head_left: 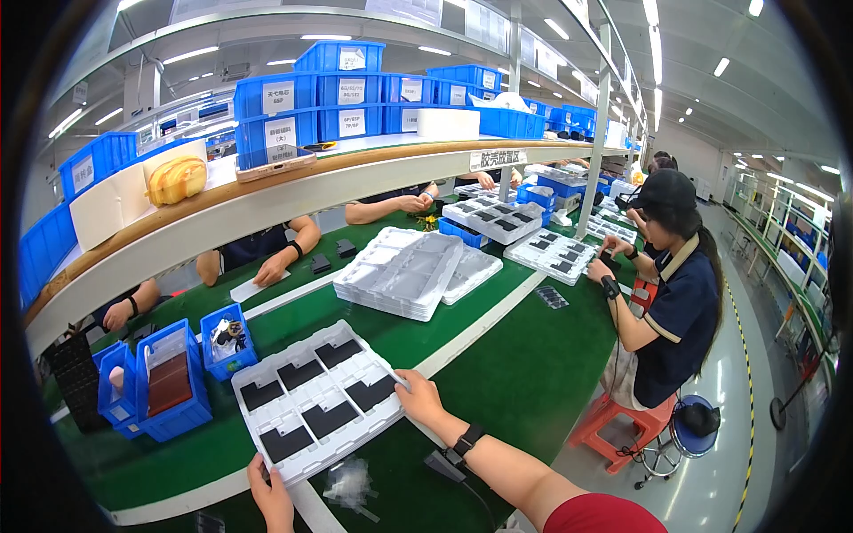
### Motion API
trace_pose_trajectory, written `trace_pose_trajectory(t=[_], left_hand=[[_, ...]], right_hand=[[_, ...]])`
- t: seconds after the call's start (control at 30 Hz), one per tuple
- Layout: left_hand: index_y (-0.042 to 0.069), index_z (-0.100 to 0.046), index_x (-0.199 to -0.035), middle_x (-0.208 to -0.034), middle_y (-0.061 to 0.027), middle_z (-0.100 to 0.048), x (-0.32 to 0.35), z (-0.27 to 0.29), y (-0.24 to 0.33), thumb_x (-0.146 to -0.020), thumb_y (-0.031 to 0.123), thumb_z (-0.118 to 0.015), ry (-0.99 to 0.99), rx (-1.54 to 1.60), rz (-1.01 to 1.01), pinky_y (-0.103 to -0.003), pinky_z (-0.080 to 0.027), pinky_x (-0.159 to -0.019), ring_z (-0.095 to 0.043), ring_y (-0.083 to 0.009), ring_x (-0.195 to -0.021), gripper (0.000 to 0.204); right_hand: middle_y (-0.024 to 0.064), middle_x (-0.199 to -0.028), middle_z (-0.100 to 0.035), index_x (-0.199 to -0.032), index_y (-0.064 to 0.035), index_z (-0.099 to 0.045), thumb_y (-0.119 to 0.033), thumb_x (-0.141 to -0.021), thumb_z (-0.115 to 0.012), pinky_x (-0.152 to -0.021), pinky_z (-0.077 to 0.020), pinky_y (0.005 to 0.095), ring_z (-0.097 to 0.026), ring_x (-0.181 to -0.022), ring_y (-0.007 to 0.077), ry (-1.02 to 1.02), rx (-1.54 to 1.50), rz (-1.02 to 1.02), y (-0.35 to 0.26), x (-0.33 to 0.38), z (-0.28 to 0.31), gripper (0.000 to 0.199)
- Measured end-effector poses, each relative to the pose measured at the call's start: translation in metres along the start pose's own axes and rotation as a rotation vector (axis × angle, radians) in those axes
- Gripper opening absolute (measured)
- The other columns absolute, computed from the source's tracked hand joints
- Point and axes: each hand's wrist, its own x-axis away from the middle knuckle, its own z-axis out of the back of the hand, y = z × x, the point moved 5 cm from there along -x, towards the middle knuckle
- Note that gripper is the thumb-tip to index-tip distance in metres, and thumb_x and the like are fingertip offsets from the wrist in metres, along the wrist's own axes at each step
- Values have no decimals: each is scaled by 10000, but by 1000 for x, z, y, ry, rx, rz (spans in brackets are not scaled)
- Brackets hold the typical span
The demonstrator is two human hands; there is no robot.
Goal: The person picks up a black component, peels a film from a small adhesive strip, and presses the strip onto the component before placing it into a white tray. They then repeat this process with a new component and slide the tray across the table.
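Gripping the white tray (267,377) at two edges, the left hand (271,497) clamps the near corner and the right hand (418,400) pinches the right edge. Keep both grips level so the dark pads (330,417) stay seated. The tray rests on the green table (498,373), long axis running near-left to far-right.

Left hand (271,497) partly cut off below

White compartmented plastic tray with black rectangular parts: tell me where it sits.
It lies low centre-left on the green table, between the left hand and right hand.
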Motion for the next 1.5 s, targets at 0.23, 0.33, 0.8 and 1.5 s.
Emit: trace_pose_trajectory(t=[0.23, 0.33, 0.8, 1.5], left_hand=[[-28, -408, -1178, -1127, -160, -489, -1, 1, -2, -847, 13, -409, -6, 17, 14, -317, -375, -883, -489, -219, -1031, 333], [-29, -409, -1177, -1130, -161, -488, -1, 1, 0, -846, 12, -409, -11, 32, 21, -318, -372, -889, -489, -220, -1035, 334], [-37, -410, -1169, -1117, -165, -495, -3, 0, 2, -842, 12, -417, -11, 17, 1, -318, -379, -877, -496, -224, -1020, 331], [-8, -485, -1057, -1085, -184, -529, 1, -3, 35, -767, 124, -544, 102, -186, -138, -403, -393, -857, -505, -354, -991, 324]], right_hand=[[169, -1032, -575, -1051, -4, -547, -165, -774, -534, -825, -404, 388, -556, -933, 313, 2, -9, 4, 2, 0, 0, 321], [171, -1044, -570, -1055, -5, -545, -165, -776, -531, -833, -397, 394, -545, -960, 314, -12, -4, -13, 3, 0, -1, 322], [172, -1035, -573, -1050, -2, -545, -168, -781, -533, -836, -401, 389, -552, -948, 315, 2, -3, 5, -1, 1, 3, 316], [178, -1021, -576, -1059, 38, -533, -46, -776, -522, -872, -401, 331, -546, -981, 269, -55, -95, 60, 29, -15, -1, 296]])
